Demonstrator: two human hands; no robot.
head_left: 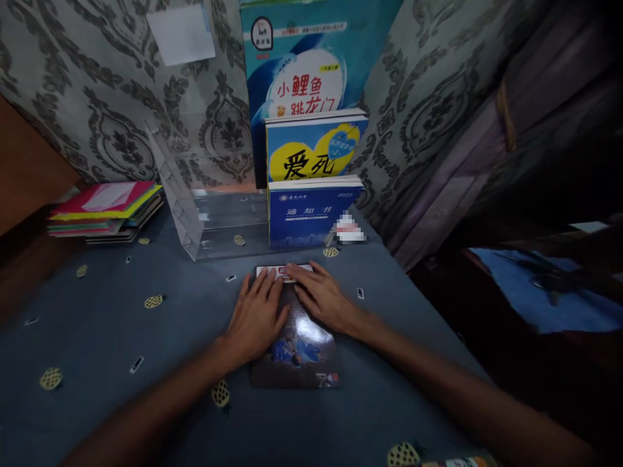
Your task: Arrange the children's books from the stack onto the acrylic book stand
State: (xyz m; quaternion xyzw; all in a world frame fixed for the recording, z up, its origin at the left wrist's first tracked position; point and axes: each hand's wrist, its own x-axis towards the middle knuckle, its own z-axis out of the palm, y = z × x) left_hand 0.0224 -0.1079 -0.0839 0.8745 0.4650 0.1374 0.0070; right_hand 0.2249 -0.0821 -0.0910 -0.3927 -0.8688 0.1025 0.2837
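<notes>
A dark, glossy book (294, 376) with a blue picture low on its cover lies flat on the table in front of me. My left hand (259, 316) rests palm down over its left side, fingers stretched toward the far edge. From the right, my right hand (327, 299) lies across the upper part of the same book, fingers extended. Both sets of fingertips touch a pale strip with red print (283, 272) at the book's far end, partly covered by them. Neither hand grips anything.
Behind the book stands a clear acrylic rack (180, 201) with a blue booklet (316, 227), a blue-yellow book (280, 139) and a larger teal book (302, 48). Colourful stacked books (104, 207) lie left. The blue tablecloth (189, 337) drops off at the right edge.
</notes>
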